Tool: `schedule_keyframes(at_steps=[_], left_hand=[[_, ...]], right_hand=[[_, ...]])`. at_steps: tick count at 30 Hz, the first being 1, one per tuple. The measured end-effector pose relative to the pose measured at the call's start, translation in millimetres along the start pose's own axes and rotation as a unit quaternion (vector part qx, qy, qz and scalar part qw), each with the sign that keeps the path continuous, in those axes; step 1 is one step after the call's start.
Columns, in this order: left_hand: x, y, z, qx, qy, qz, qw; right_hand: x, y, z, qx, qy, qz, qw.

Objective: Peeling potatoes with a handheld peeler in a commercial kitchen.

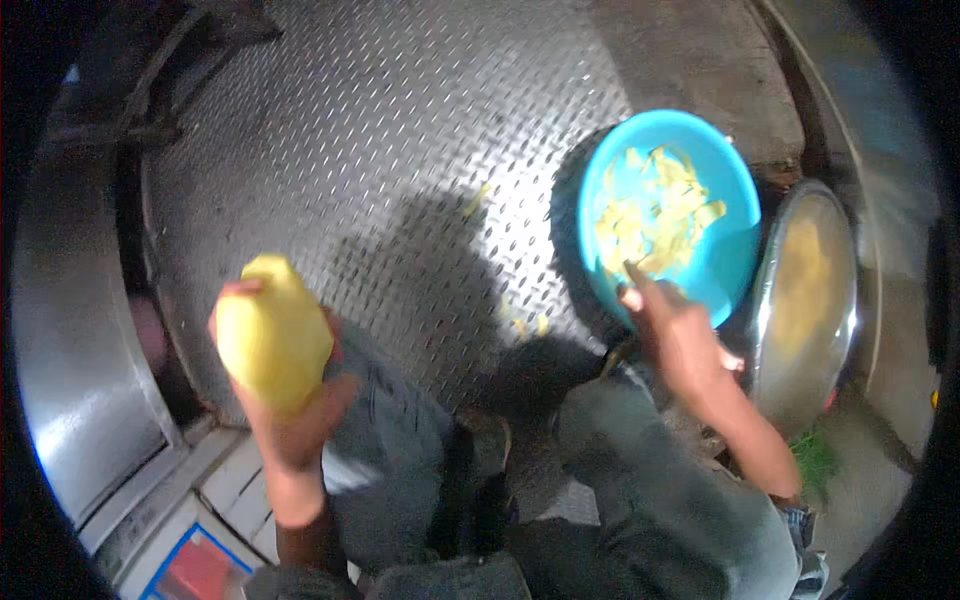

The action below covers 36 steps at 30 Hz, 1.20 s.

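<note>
My left hand (289,427) is closed around a large, pale yellow peeled fruit or vegetable (274,334), lifted above the floor at the left. Over the near rim of a turquoise plastic basin (731,289) is my right hand (679,334), blurred. A dark, narrow tip shows at its fingers; whether it is a small tool or a finger is not clear. Yellow peelings or thin slices (649,225) lie scattered in the basin.
Tread-patterned metal flooring (360,135) spreads before me, with a few yellow scraps (541,324) on it. A steel bowl (776,390) with yellowish contents stands right of the basin, near green leafy sprigs (814,457). A steel panel (82,322) borders the left.
</note>
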State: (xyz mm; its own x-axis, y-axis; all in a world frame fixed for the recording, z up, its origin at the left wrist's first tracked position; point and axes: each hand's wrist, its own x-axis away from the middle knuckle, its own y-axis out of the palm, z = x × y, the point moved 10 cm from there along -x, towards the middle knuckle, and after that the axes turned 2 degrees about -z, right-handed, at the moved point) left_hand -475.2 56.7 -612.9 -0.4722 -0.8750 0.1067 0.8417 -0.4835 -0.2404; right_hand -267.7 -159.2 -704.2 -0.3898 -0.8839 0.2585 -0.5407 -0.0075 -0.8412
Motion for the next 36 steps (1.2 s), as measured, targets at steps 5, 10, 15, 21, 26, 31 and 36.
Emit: schedule_keyframes(at_steps=[5, 10, 15, 21, 26, 31, 36], left_hand=[[-1.4, -4.6, 5.3, -0.085, 0.015, -0.008, 0.996], [-1.5, -12.4, -4.4, -0.086, -0.029, 0.014, 0.996], [2.7, -27.3, -7.8, -0.067, -0.033, 0.034, 0.997], [0.7, -31.6, -4.6, -0.095, 0.006, 0.013, 0.995], [0.1, -29.1, -5.8, -0.069, -0.002, -0.002, 0.998], [-1.8, -27.3, -11.1, -0.054, -0.013, -0.014, 0.998], [-1.6, -24.4, -11.1, -0.033, -0.009, -0.034, 0.999]], right_hand=[[5.7, 128.6, -38.3, 0.074, -0.152, -0.143, 0.975], [-5.8, 175.0, -35.4, 0.06, -0.187, -0.162, 0.967], [-4.5, 180.5, -34.6, 0.06, -0.182, -0.196, 0.962], [-13.1, 182.3, -32.7, 0.059, -0.169, -0.207, 0.962], [-43.1, 190.8, -66.2, -0.024, -0.229, -0.133, 0.964], [-52.0, 203.7, -66.1, 0.04, -0.257, -0.176, 0.949], [-53.0, 197.3, -58.3, 0.043, -0.15, -0.212, 0.965]])
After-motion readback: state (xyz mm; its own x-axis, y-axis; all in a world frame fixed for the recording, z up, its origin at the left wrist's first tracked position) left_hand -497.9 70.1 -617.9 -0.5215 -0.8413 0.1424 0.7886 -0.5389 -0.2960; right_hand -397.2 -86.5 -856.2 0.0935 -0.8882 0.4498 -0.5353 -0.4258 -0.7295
